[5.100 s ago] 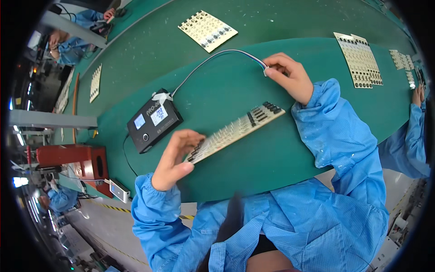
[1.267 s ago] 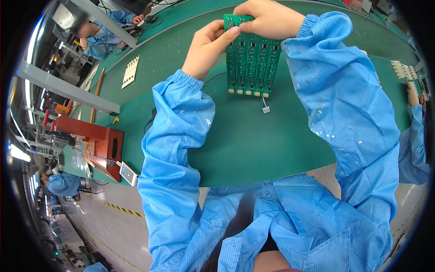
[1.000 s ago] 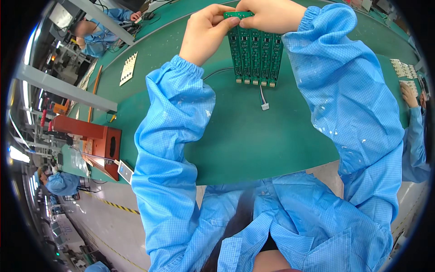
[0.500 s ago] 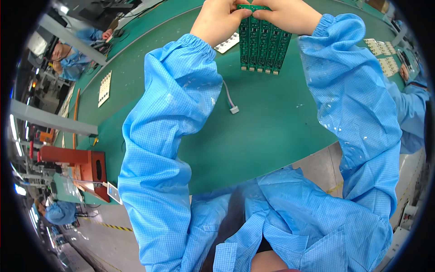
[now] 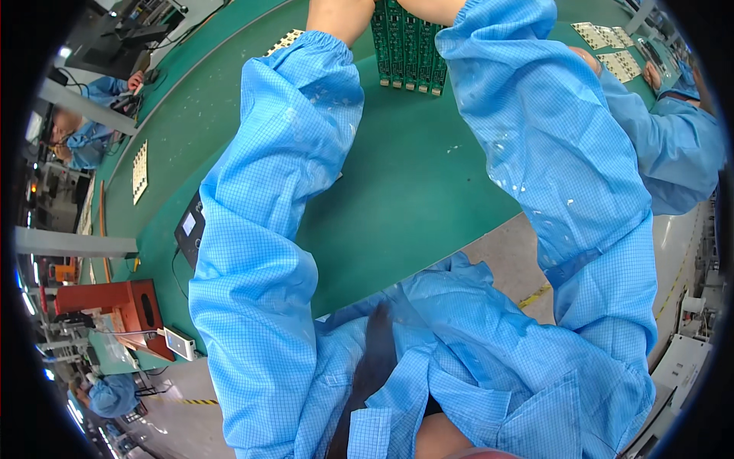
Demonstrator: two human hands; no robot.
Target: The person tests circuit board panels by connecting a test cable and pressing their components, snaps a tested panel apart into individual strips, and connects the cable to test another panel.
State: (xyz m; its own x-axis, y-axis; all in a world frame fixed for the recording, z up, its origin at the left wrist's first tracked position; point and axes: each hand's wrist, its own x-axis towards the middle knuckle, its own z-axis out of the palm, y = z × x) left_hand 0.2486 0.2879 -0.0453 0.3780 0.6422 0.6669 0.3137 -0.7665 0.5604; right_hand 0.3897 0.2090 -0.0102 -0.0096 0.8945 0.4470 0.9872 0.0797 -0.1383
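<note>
Left grip: the left grip (image 5: 340, 17) is at the upper rim of the view, beside the circuit board panel; its fingers are cut off, so I cannot tell how firmly they are closed.
Right grip: the right grip (image 5: 430, 9) is at the other side, with fingers also hidden; I cannot tell its state.
Green panel: the circuit board panel (image 5: 407, 50) is upright between both hands, with cream connectors (image 5: 410, 86) along its lower edge. It seems held, but whether this edge touches the counter (image 5: 405, 183) is not clear.
Slip risk: if the pressure near the top became uneven, the panel could swing or drop, and the connectors would probably take the hit.
Left sleeve: the left sleeve (image 5: 260, 206) overlaps a black tester box (image 5: 189, 224); pulling back carelessly could drag the box.
Pale boards: one component board (image 5: 283, 42) is partly behind the left forearm and could be brushed away.
Right side: the right sleeve (image 5: 566, 161) is close to a co-worker's sleeve (image 5: 673, 153), so a wide elbow might cause a bump.
</note>
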